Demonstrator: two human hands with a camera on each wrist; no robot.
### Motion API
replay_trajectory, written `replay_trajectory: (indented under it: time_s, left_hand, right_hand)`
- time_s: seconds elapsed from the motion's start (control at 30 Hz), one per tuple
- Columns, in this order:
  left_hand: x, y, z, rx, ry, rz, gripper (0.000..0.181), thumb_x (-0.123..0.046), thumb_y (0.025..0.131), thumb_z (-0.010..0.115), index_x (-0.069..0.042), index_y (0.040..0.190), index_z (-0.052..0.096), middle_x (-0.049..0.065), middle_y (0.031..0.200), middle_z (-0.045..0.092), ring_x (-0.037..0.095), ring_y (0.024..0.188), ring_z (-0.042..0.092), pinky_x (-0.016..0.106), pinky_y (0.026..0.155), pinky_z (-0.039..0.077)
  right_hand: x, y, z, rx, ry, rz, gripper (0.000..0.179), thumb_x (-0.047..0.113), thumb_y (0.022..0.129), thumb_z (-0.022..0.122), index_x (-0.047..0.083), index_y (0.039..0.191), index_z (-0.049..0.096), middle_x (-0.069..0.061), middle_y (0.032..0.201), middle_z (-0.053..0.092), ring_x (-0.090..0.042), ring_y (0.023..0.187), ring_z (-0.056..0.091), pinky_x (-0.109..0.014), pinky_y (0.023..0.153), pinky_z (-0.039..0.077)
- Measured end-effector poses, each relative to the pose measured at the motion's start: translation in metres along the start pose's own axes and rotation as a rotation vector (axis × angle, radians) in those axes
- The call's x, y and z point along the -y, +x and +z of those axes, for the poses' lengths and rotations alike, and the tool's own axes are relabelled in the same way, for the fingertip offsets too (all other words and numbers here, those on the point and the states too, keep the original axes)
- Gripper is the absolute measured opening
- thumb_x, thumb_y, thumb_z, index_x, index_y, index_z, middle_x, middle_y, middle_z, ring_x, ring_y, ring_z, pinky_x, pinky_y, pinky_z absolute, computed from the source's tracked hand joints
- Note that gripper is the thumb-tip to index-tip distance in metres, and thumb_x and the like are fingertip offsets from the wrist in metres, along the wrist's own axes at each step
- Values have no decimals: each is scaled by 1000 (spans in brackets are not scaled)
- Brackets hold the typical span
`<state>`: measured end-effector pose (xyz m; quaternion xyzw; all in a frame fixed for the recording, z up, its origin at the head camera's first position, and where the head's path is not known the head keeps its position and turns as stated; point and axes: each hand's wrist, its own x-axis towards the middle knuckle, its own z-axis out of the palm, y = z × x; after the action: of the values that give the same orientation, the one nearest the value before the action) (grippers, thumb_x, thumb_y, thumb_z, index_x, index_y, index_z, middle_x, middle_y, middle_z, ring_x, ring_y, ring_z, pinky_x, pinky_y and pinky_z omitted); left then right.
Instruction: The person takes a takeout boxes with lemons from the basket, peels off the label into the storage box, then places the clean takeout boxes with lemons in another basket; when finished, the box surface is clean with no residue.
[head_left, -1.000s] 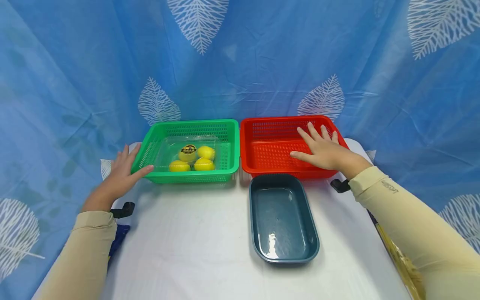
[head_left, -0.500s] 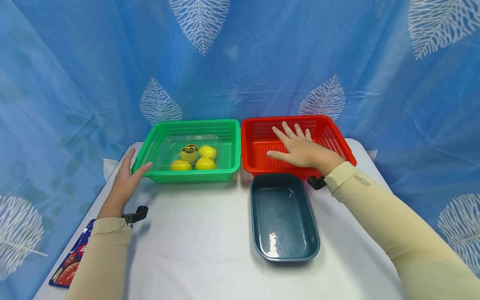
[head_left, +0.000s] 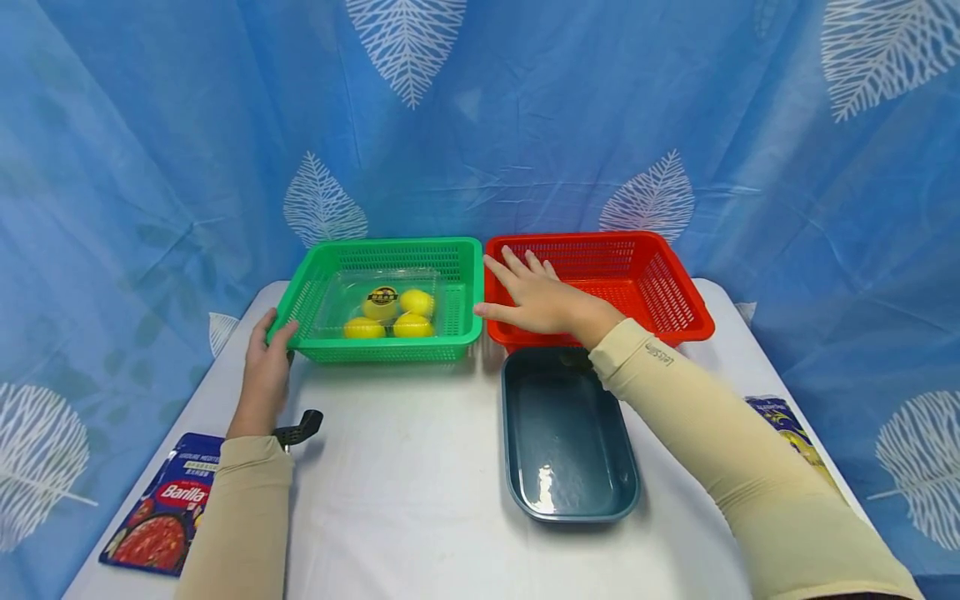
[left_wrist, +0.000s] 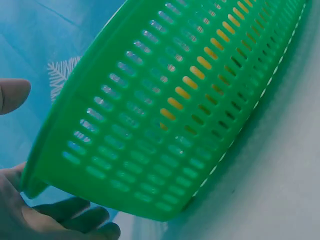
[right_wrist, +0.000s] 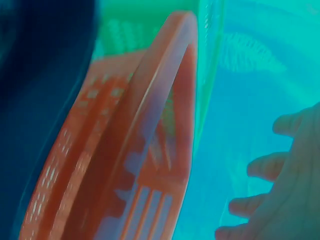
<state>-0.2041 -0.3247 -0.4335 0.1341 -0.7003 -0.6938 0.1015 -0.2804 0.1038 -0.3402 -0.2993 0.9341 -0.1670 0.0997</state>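
Observation:
At the near-left corner of the green basket, my left hand has its thumb and fingers spread about the rim. In the left wrist view the thumb is apart from the rim, while the other fingers are beside and below the corner. A clear plastic box with several yellow round fruits lies in that basket. My right hand, fingers spread, hovers over the left part of the red basket, its thumb near the green basket's right rim. It holds nothing.
A dark blue-grey rectangular dish stands in front of the red basket. A Barilla pouch lies at the table's left edge, partly behind the left sleeve. At the right edge lies a blue and yellow packet. A blue curtain hangs behind.
My right hand has moved left across the red basket toward the green one. My left hand has shifted right to the green basket's corner. The pouch and the packet show more now.

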Motion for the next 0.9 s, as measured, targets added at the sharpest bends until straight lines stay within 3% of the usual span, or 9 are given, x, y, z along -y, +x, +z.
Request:
replay_trajectory:
  time_s: [0.13,0.33,0.57,0.77,0.9]
  left_hand:
    - [5,-1,6,-28,-84,13,72,-31,112,52,-20,171,11,12,172,13,21,153,25,33,123,21]
    - [11,2,11,-50,-138,31,70,-16,112,53,-20,170,14,13,170,17,23,153,27,30,119,29]
    - [10,0,14,-63,-150,24,70,-17,111,55,-20,169,15,14,169,19,23,152,30,31,119,29]
    - [9,-2,14,-68,-140,26,70,-17,111,56,-21,169,16,13,168,21,23,150,32,31,119,30]
    - [9,-2,13,-75,-154,26,70,-17,111,56,-21,169,17,13,168,21,22,150,31,31,119,30]
  right_hand:
    - [19,14,6,23,66,-15,103,86,93,40,29,171,3,-7,176,-3,-45,157,-5,-61,123,-1]
    - [43,35,18,53,176,-69,101,83,95,41,26,172,6,-6,176,-2,-41,158,-3,-67,121,9]
    - [65,58,33,53,279,-104,100,78,98,45,19,171,10,-8,175,5,-26,159,5,-53,125,14]
    - [77,73,45,9,346,-28,97,68,101,54,12,170,14,-11,174,14,-29,159,11,-50,125,19]
    - [84,79,51,13,538,88,92,56,103,62,16,170,14,-11,173,18,-33,156,19,-53,122,27]
